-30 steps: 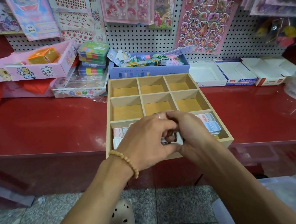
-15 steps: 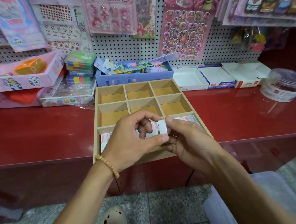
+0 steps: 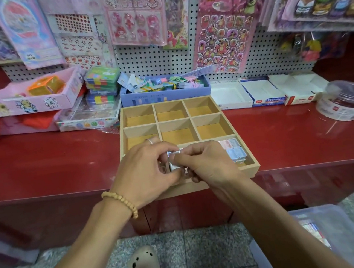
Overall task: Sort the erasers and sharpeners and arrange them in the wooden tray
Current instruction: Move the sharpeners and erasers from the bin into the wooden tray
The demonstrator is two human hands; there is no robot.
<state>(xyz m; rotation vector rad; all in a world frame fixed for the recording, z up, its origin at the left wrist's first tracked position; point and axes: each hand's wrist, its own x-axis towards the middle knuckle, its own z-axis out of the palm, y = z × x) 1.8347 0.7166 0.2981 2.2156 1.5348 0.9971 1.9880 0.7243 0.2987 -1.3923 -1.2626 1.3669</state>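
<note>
1. While both hands meet over the wooden tray (image 3: 234, 116) front row (head view): left hand (image 3: 145, 171) and right hand (image 3: 209, 165) both pinch one small white eraser (image 3: 174, 164) between fingertips.
2. To do well: square it w/ the erasers (image 3: 233, 150) packed just right of the right hand, lower flat, no tilt.
3. Edges: front tray wall under the knuckles, divider just beyond the fingers. Six open cells beyond the hands, so room to lift out upward/back.

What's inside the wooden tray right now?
The wooden tray has six bare compartments in its two back rows. Front right holds wrapped erasers. Both hands cover the rest of the front row.
</note>
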